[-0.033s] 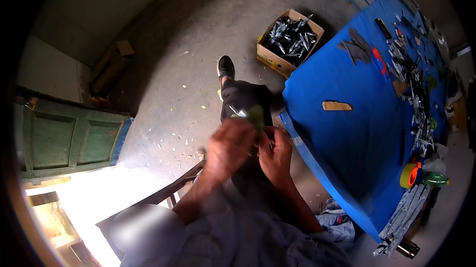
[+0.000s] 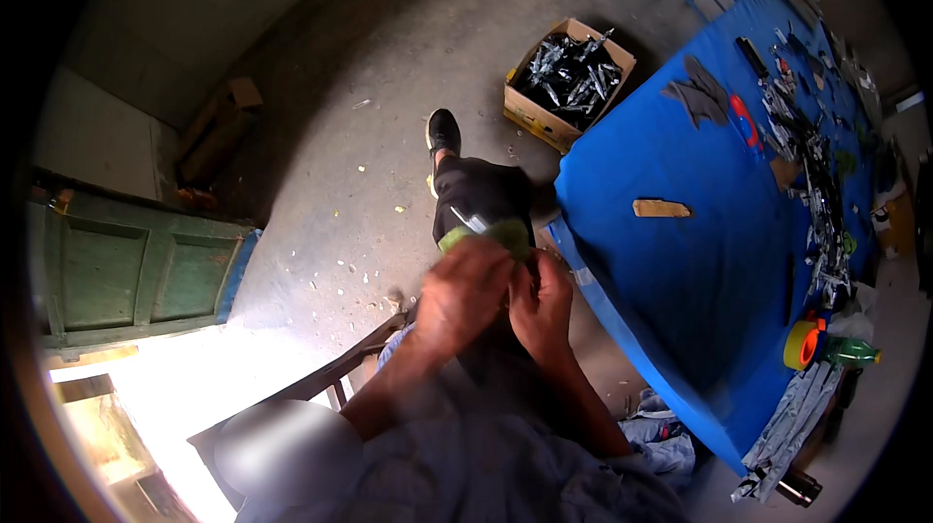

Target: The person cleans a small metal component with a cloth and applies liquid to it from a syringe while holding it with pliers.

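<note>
Both hands meet above my dark-trousered leg. My left hand (image 2: pixel 465 292) is closed on a green cloth or pad (image 2: pixel 509 233), which bulges out beyond the fingers. A thin shiny silvery piece (image 2: pixel 472 222) sticks out past the cloth, pointing away to the upper left; its kind cannot be made out. Pressed close beside it, my right hand (image 2: pixel 542 307) has its fingers pinched together at the near side of the cloth. What the right fingers grip is hidden. Motion blurs the left hand somewhat.
At right stands a blue-covered table (image 2: pixel 641 280) with a wooden piece (image 2: pixel 662 208), a grey glove (image 2: pixel 702 92), tape rolls (image 2: pixel 803 343), a green bottle (image 2: pixel 855 352) and a long heap of metal parts (image 2: pixel 816 173). A cardboard box (image 2: pixel 535 124) of similar parts sits on the floor.
The green cloth has spread out to the left across the silvery piece. My left hand has shifted slightly right and nearer to me; my right hand stays about where it was.
</note>
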{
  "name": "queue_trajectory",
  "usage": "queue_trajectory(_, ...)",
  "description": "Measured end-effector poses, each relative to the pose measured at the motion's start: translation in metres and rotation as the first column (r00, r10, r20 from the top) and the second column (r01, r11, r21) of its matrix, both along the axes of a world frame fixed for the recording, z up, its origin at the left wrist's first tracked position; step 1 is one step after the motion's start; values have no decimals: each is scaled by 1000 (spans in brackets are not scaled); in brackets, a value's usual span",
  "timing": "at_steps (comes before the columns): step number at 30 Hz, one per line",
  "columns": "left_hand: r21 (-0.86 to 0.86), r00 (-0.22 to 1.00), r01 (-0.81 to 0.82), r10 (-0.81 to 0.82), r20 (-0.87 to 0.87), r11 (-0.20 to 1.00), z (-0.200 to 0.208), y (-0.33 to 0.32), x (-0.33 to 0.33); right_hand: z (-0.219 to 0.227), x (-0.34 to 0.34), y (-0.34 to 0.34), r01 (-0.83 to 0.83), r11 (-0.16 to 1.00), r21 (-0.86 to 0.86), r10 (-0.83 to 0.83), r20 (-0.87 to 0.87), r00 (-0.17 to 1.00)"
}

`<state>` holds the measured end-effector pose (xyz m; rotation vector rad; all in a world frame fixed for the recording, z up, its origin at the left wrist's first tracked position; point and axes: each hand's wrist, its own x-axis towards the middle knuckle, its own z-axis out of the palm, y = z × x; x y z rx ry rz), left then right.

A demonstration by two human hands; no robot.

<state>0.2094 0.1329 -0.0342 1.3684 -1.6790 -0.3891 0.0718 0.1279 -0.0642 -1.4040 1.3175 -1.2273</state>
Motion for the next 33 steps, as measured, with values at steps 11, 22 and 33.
queue_trajectory(11,54,980,-157,148,133,986,-10,-37,34,-3,-7,1,-96,959,268,75,86,993)
queue_trajectory(22,-8,972,90,-86,219,996,-18,-6,14,-10,-6,0,-143,953,267,99,172,980)
queue_trajectory(33,171,894,-421,439,-86,891,-31,-41,114,33,-21,-6,-260,881,396,160,267,950)
